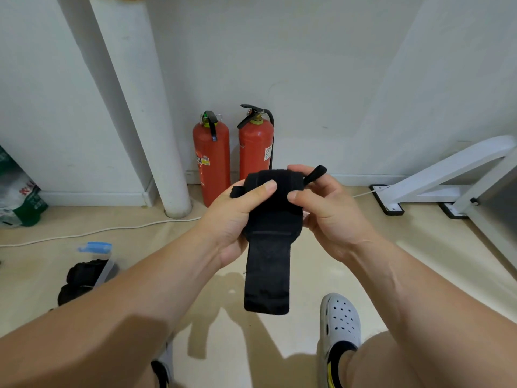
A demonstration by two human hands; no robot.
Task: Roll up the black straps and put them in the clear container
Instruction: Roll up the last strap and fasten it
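Note:
A wide black strap hangs in front of me, its top part rolled into a coil and its flat tail dangling down. My left hand grips the coil from the left with the thumb across its front. My right hand grips it from the right, and a thin black loop sticks up past its fingers. On the floor at the lower left lies the clear container with a blue lid edge, holding rolled black straps; my left forearm hides part of it.
Two red fire extinguishers stand against the white wall behind my hands, beside a white pipe. A white cable runs along the floor. A white metal frame sits at the right. A green-and-white bag is at the left. My shoe is below.

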